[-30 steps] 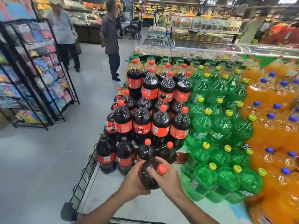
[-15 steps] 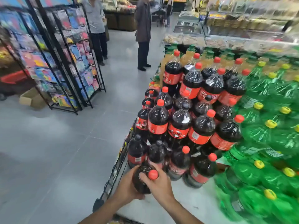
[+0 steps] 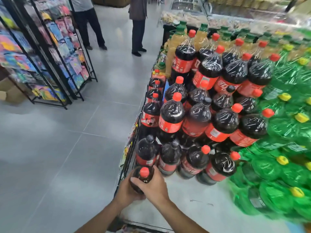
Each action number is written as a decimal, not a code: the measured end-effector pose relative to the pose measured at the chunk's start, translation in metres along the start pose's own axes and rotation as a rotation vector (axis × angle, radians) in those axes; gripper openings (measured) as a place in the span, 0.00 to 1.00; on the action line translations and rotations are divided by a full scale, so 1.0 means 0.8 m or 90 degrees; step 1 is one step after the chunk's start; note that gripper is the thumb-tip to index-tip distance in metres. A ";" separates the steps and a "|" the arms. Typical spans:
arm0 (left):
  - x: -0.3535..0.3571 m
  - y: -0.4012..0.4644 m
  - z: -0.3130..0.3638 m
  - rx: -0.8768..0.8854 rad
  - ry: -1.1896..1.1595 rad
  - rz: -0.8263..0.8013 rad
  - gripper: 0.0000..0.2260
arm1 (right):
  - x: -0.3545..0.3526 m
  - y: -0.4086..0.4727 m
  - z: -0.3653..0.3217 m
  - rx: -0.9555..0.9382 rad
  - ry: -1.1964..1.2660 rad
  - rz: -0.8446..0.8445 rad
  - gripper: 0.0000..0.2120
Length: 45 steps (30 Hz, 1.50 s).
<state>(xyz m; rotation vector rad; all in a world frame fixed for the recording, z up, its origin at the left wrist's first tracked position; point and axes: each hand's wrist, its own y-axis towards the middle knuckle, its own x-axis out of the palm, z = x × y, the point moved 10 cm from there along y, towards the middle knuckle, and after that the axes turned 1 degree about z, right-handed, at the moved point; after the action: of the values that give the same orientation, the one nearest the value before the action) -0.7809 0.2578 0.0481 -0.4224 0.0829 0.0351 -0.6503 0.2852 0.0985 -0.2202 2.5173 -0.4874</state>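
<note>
White glossy desk (image 3: 193, 195) carrying cola stack (image 3: 202, 115), shiny wrap crinkling. Cola bottle (image 3: 143, 178) hovering at stack's 7 o'clock, right by desk edge: rounded slick plastic, round red cap (image 3: 144, 171). Left hand (image 3: 127, 190) and right hand (image 3: 153, 185) both clamping fingers round it. Risk imo: slick plastic slipping, or bottle bumping front row and toppling it.

**A:** What is the room like?

**B:** A shop aisle. The floor of large pale grey tiles (image 3: 67, 148) has thin joints and carries soft glare farther off.

**A:** And the furniture?

**B:** On the left stand tall black wire racks (image 3: 55, 52) hung with colourful packets, with a brown cardboard box (image 3: 10, 93) on the floor beside them. On the right is a low white display platform (image 3: 193, 199) edged by a black wire rail (image 3: 133, 148). Farther back, a person in dark trousers (image 3: 138, 31) and a second person (image 3: 89, 27) stand on the tiles. Blurred glass-topped counters (image 3: 244, 15) lie beyond.
</note>
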 end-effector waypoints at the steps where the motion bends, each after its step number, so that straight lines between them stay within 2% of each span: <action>1: -0.007 0.005 -0.001 0.020 -0.010 0.004 0.36 | 0.004 0.004 0.002 0.000 0.010 -0.008 0.44; 4: -0.013 0.017 -0.016 0.024 0.057 0.005 0.40 | 0.010 0.013 0.013 0.015 0.072 -0.018 0.46; 7: -0.015 0.021 -0.021 0.011 0.129 0.001 0.41 | 0.015 0.016 0.025 0.050 0.107 -0.040 0.42; 10: -0.019 0.022 -0.027 0.010 0.128 0.017 0.46 | 0.015 0.017 0.024 0.041 0.108 -0.059 0.39; 16: -0.003 0.011 0.010 0.082 0.056 0.038 0.41 | 0.010 0.028 0.027 0.016 0.145 -0.089 0.34; 21: 0.001 0.006 0.010 0.071 0.039 0.028 0.41 | 0.008 0.024 0.025 0.020 0.156 -0.152 0.49; 24: -0.004 0.008 -0.004 0.057 0.046 0.015 0.47 | -0.002 0.009 0.034 0.011 0.145 -0.192 0.43; 25: -0.005 0.010 -0.009 0.059 0.041 0.009 0.51 | -0.011 0.001 0.037 0.012 0.142 -0.197 0.46; 26: -0.005 0.011 -0.016 0.041 0.046 0.010 0.53 | -0.020 -0.008 0.039 0.011 0.131 -0.197 0.53; 27: -0.002 0.006 -0.011 0.021 0.071 0.013 0.53 | -0.031 -0.015 0.043 0.009 0.125 -0.189 0.62; 28: 0.002 0.000 -0.008 0.003 0.103 0.023 0.47 | -0.043 -0.021 0.046 -0.004 0.128 -0.177 0.68; 29: 0.002 -0.008 -0.006 -0.020 0.137 0.040 0.39 | -0.056 -0.029 0.050 -0.009 0.124 -0.171 0.70; 30: 0.007 -0.021 0.002 -0.039 0.157 0.052 0.30 | -0.072 -0.040 0.051 -0.010 0.111 -0.169 0.68; 33: 0.023 -0.044 -0.002 -0.105 0.216 0.060 0.18 | -0.122 -0.076 0.059 -0.021 0.060 -0.150 0.46; 36: 0.071 -0.076 0.001 -0.142 0.269 0.012 0.09 | -0.183 -0.115 0.088 -0.045 0.043 -0.090 0.39; 38: 0.116 -0.094 0.018 -0.080 0.303 -0.012 0.07 | -0.225 -0.149 0.114 -0.053 0.024 -0.050 0.37; 41: 0.220 -0.134 0.059 0.066 0.387 -0.104 0.15 | -0.298 -0.214 0.160 -0.064 0.012 0.017 0.35; 43: 0.278 -0.156 0.084 0.138 0.435 -0.151 0.17 | -0.335 -0.247 0.186 -0.069 -0.010 0.046 0.35; 45: 0.363 -0.197 0.121 0.263 0.506 -0.192 0.20 | -0.392 -0.302 0.228 -0.055 -0.021 0.097 0.35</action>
<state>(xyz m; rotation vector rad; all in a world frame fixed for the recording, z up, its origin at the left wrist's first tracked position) -0.4768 0.1591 0.1749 -0.0105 0.7946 -0.4451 -0.2759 0.0893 0.2060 -0.0667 2.5018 -0.3130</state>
